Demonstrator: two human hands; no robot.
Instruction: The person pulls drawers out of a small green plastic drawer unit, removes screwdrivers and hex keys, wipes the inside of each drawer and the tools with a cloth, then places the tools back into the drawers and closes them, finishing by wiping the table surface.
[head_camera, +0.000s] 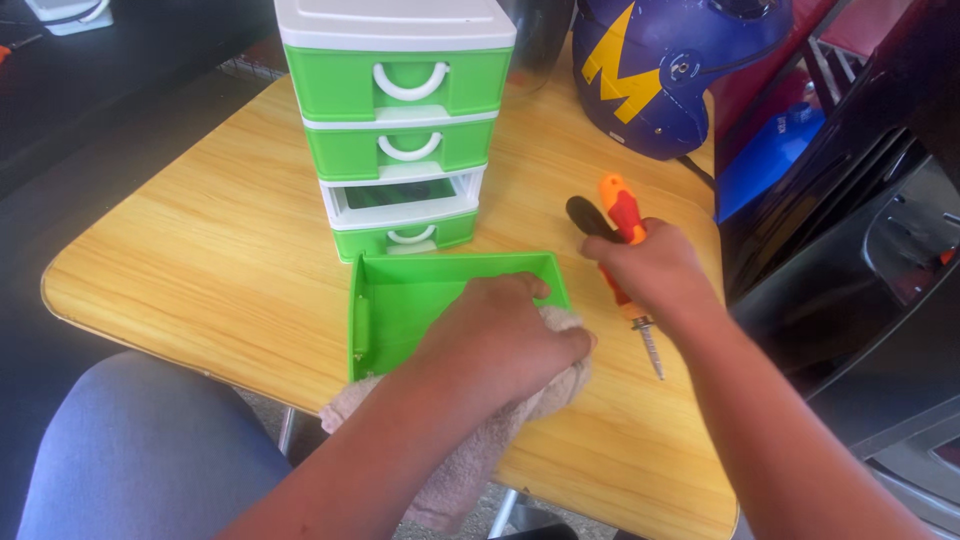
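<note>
Green drawer (400, 300) under left hand (500, 335) clenching beige cloth (470, 460) — right hand (650, 270) grasping orange screwdriver (630, 250).

The left hand (500, 335) sits near picture centre, palm down, fingers curled and pressed flat, its forearm running off toward seven o'clock. The right hand (650, 270) lies at two o'clock from it, closed in a fist, forearm leaving toward five o'clock.
</note>
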